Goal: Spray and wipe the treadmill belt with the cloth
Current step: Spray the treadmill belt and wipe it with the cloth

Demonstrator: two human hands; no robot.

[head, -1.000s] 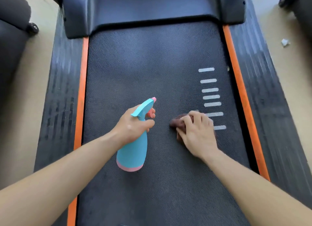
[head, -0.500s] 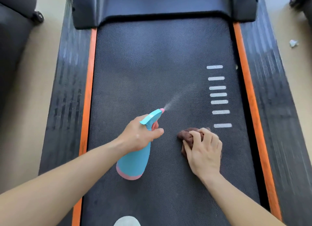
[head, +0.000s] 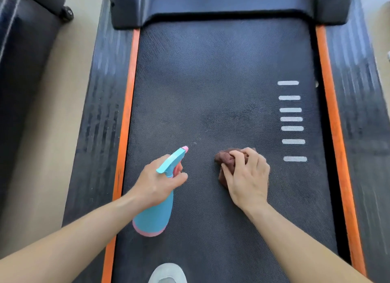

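Beige floor lies on both sides of the treadmill, and its dark textured belt (head: 221, 82) fills the middle of the view between two orange side strips (head: 126, 118); a column of short white bars (head: 292, 119) is printed near the right strip.

On the left hand (head: 157, 182) the fingers (head: 179, 176) are clenched around the neck and trigger of the light blue plastic spray bottle with pink nozzle and pink base (head: 155, 211); the nozzle points forward and a little to the right, over the belt. Half a second ago a thin mist came out of this nozzle; now no mist is visible, and a paler patch lies on the belt ahead of it, probably the fresh liquid. On the right hand (head: 247, 179) the fingers (head: 240, 156) are grasping the crumpled brown cloth (head: 226, 160), pressed down on the belt just right of the bottle, near the lowest white bar.

So I judge the spraying of this zone is done for the moment; the wiping comes next, and the cloth must travel forward into the patch.
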